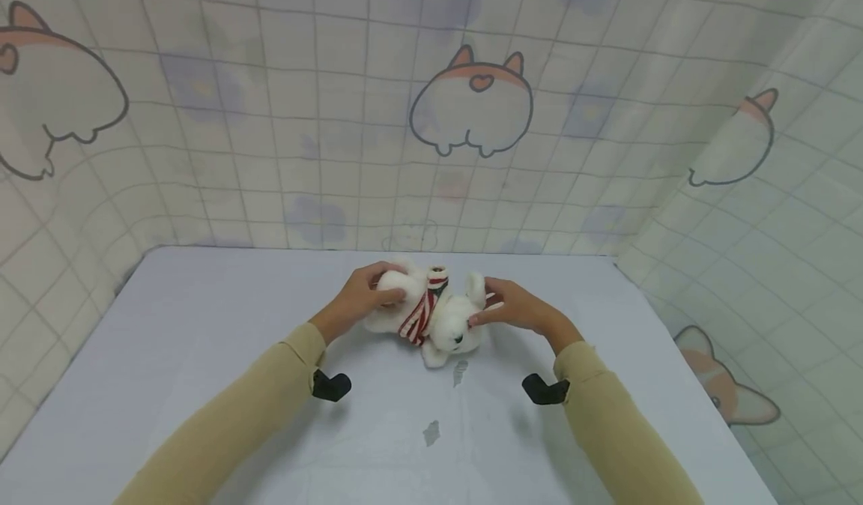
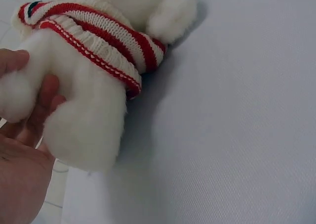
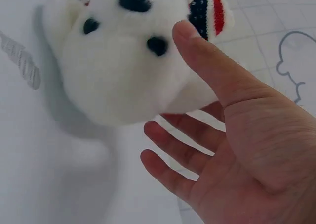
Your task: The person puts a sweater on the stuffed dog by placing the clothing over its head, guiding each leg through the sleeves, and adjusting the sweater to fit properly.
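A white plush teddy bear (image 1: 448, 327) in a red-and-white striped knit sweater (image 2: 106, 41) lies on the table, its head toward the right. My left hand (image 1: 360, 294) holds one of its legs (image 2: 17, 98), thumb on one side and fingers curled round the other; the second leg (image 2: 81, 135) hangs beside those fingers. At the head end is my right hand (image 1: 521, 306), fingers spread and thumb (image 3: 185, 31) beside the bear's face. The near ear (image 3: 190, 93) sits between that thumb and the fingers, partly hidden by the hand.
The bear is on a white table (image 1: 377, 452) with two small grey patches (image 1: 431, 433) in front of it. A curtain (image 1: 337, 153) with a grid and cartoon corgi prints hangs behind the table and along both sides. Black straps (image 1: 332, 386) sit at both wrists.
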The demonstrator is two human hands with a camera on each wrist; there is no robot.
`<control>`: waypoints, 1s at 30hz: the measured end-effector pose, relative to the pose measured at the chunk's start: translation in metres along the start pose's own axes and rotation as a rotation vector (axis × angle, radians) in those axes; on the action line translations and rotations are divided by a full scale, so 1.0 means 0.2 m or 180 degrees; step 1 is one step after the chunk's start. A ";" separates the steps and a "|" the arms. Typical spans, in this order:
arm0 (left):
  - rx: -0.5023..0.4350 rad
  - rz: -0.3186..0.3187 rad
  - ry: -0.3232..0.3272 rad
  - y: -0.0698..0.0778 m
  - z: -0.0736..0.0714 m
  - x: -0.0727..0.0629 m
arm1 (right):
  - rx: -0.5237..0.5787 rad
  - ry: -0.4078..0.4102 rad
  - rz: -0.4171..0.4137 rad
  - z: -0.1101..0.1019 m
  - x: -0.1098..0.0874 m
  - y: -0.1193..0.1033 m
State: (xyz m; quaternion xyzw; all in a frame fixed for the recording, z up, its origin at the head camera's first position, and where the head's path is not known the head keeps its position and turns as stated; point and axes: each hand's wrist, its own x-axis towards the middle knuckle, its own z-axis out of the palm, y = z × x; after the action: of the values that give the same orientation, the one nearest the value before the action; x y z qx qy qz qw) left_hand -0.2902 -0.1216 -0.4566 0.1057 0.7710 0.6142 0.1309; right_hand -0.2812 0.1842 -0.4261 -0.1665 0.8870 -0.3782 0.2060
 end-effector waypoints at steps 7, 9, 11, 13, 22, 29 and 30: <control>0.0013 0.0031 -0.0035 0.01 0.02 0.00 | -0.0106 0.0653 -0.0536 -0.05 0.05 -0.14; 0.0023 0.0027 -0.0038 0.02 0.02 0.00 | -0.0155 0.0834 -0.0707 -0.04 0.06 -0.20; 0.0061 0.0037 -0.0036 0.02 0.02 0.00 | -0.0210 0.0897 -0.0812 -0.03 0.07 -0.26; 0.0073 0.0030 -0.0011 0.03 0.02 0.00 | -0.0359 0.0863 -0.0891 -0.01 0.08 -0.31; 0.0059 0.0028 -0.0019 0.02 -0.01 0.00 | -0.0888 0.0839 -0.0761 0.06 0.14 -0.37; 0.0105 0.0031 -0.0042 0.02 -0.01 0.00 | -0.0965 0.0652 -0.0507 0.07 0.11 -0.34; 0.0114 0.0022 -0.0050 0.01 -0.01 0.01 | -0.0975 0.0624 -0.0475 0.07 0.11 -0.34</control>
State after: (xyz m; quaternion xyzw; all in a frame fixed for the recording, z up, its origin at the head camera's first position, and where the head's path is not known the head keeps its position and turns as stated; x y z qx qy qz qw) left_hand -0.2916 -0.1220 -0.4541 0.1155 0.7804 0.5999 0.1330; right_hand -0.2828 0.1218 -0.3908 -0.2235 0.9352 -0.2675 0.0623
